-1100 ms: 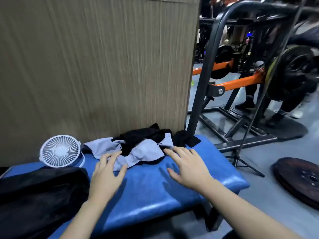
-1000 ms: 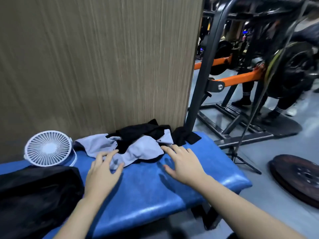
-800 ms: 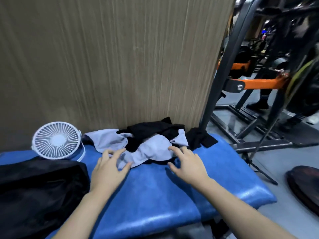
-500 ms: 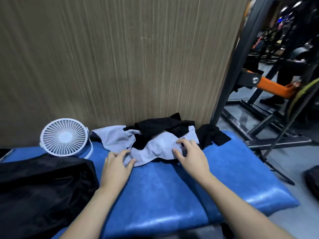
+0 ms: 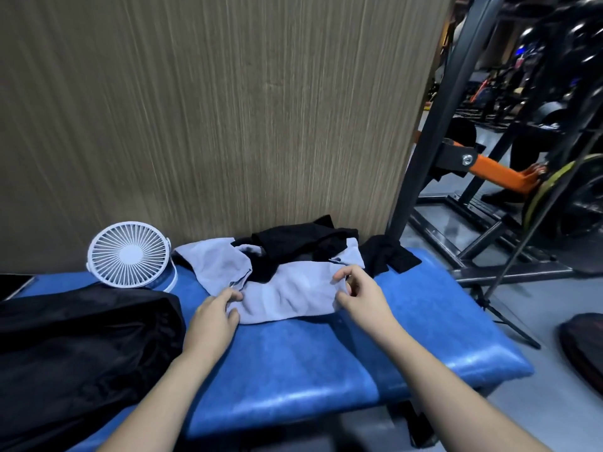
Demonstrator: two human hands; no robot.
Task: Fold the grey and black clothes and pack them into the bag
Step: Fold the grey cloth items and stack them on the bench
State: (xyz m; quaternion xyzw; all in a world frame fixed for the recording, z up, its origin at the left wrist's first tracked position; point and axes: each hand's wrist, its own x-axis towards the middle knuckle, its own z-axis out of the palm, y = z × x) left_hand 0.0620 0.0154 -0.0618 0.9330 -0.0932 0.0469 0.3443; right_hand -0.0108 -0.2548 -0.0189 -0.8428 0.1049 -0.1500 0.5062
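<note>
A grey garment lies crumpled at the back of the blue padded bench, tangled with a black garment that rests against the wood panel. My left hand pinches the grey garment's near left edge. My right hand pinches its right edge with curled fingers. A black bag slumps on the left end of the bench, beside my left forearm.
A small white fan stands behind the bag against the wood panel. A black and orange weight rack with plates stands on the floor at the right. A dark weight plate lies on the floor past the bench's end.
Both hands moved forward from above the bench onto the grey garment and closed on its edges. The view swung to the left and closer.
</note>
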